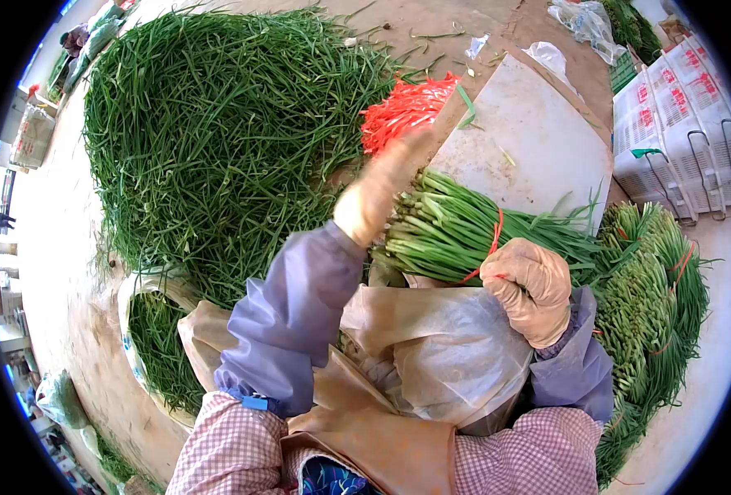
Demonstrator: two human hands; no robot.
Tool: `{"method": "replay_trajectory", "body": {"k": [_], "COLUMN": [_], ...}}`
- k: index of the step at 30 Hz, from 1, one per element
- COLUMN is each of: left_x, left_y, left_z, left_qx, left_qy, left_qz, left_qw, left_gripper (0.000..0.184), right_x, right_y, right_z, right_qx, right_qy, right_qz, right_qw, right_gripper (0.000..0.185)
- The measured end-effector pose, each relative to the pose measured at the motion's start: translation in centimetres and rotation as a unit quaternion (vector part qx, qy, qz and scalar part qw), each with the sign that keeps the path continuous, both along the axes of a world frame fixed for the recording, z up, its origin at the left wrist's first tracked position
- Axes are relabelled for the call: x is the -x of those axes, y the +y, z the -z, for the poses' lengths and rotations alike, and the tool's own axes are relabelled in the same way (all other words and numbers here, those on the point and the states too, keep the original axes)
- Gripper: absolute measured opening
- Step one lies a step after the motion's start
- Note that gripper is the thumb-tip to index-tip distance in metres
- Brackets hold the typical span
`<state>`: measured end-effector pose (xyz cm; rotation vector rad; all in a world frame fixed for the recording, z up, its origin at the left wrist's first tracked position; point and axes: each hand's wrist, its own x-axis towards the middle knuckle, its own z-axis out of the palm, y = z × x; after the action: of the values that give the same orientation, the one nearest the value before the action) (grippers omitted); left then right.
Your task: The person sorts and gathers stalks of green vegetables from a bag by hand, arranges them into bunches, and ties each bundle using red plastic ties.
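A bunch of long green chives (452, 227) lies across my lap and the near edge of a white board, cut ends to the left, leaves to the right. Around it runs a red tie (497, 231). My right hand (530, 289), in a tan glove, is closed at the near side of the bunch, gripping the tie. My left hand (386, 186), also gloved, is raised over the cut ends and reaches toward a pile of red ties (406, 109). Motion blurs its fingers, so whether it holds anything cannot be made out.
A large heap of loose chives (217, 140) covers the floor at left, with an open sack of greens (163, 330) below it. Tied bunches (650, 305) are stacked at right. Behind them stand white plastic crates (674, 124). The white board (530, 140) slants away ahead.
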<state>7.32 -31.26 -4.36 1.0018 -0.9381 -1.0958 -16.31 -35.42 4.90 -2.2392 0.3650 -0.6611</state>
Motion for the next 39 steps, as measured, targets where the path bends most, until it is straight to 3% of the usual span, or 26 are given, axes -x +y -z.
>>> {"method": "replay_trajectory", "body": {"k": [1,3,5,8,9,13,14,17,18,19,24,27,28,31,33,34,35,36,37,38,39], "left_x": [-0.7,-2.8,-1.8,2.1,3.0,0.7,0.7,1.2,2.0,1.8,2.5,2.4,2.4,1.6,1.9,2.1,2.4,2.9,3.2,4.1,5.9], "left_y": [-0.2,0.5,1.6,1.2,1.9,1.4,1.8,3.8,3.5,3.7,2.4,2.1,1.9,1.3,0.9,0.6,0.6,-0.4,-0.2,0.1,-2.9], "left_z": [0.3,0.8,0.6,0.2,-0.4,0.6,0.2,-2.0,-2.0,-3.1,-4.6,-4.3,-4.0,-4.0,-2.4,-1.3,-0.8,0.3,0.1,-0.9,3.0], "left_qx": [0.006,0.005,-0.019,-0.007,-0.011,-0.011,-0.002,-0.002,0.03,0.092,0.158,0.107,0.143,0.165,0.214,0.226,0.197,0.192,0.168,0.074,0.092], "left_qy": [0.14,0.115,0.103,0.012,0.036,0.127,0.142,-0.05,-0.059,-0.241,-0.507,-0.565,-0.552,-0.604,-0.594,-0.615,-0.572,-0.575,-0.594,-0.676,-0.628], "left_qz": [-0.058,-0.142,-0.117,0.024,0.032,-0.109,-0.15,-0.134,-0.168,-0.163,-0.14,-0.08,-0.117,-0.056,-0.11,-0.131,-0.125,-0.153,-0.191,-0.171,-0.192], "left_qw": [0.988,0.983,0.988,1.0,0.999,0.986,0.978,0.99,0.984,0.952,0.836,0.814,0.813,0.778,0.767,0.744,0.787,0.78,0.763,0.713,0.748], "left_gripper": [0.077,0.082,0.079,0.079,0.081,0.095,0.076,0.046,0.024,0.021,0.02,0.023,0.019,0.011,0.01,0.01,0.009,0.01,0.01,0.012,0.015], "right_x": [0.2,0.6,0.8,0.5,0.4,0.8,1.0,0.9,0.7,0.7,0.9,0.8,0.6,-0.3,-0.9,-0.6,0.1,2.1,3.9,3.6,3.5], "right_y": [0.1,0.4,0.1,-0.2,-0.1,0.1,-0.1,-0.1,-0.2,-0.2,0.0,-0.1,0.0,0.5,1.3,1.1,0.5,-2.0,-4.5,-3.9,-3.3], "right_z": [0.1,0.2,0.4,1.3,1.6,1.8,2.1,2.2,2.1,2.1,2.2,2.1,1.6,0.2,-0.7,1.2,1.7,3.8,5.8,4.4,3.4], "right_qx": [-0.008,-0.021,-0.041,-0.113,-0.128,-0.174,-0.176,-0.178,-0.176,-0.175,-0.22,-0.207,-0.192,-0.179,-0.129,-0.176,-0.072,0.097,0.267,0.085,-0.094], "right_qy": [-0.011,-0.035,-0.038,-0.071,-0.094,-0.129,-0.138,-0.152,-0.153,-0.153,-0.158,-0.132,-0.112,-0.037,0.017,-0.046,-0.027,0.014,0.022,0.085,0.161], "right_qz": [0.016,0.047,0.079,0.112,0.12,0.175,0.183,0.202,0.2,0.197,0.201,0.196,0.204,0.248,0.294,0.327,0.271,0.196,0.127,0.171,0.211], "right_qw": [1.0,0.998,0.995,0.985,0.98,0.96,0.957,0.951,0.952,0.952,0.941,0.949,0.953,0.951,0.947,0.927,0.959,0.976,0.955,0.978,0.96], "right_gripper": [0.015,0.014,0.012,0.008,0.008,0.016,0.018,0.022,0.022,0.022,0.02,0.019,0.018,0.01,0.011,0.013,0.012,0.016,0.025,0.029,0.033]}}
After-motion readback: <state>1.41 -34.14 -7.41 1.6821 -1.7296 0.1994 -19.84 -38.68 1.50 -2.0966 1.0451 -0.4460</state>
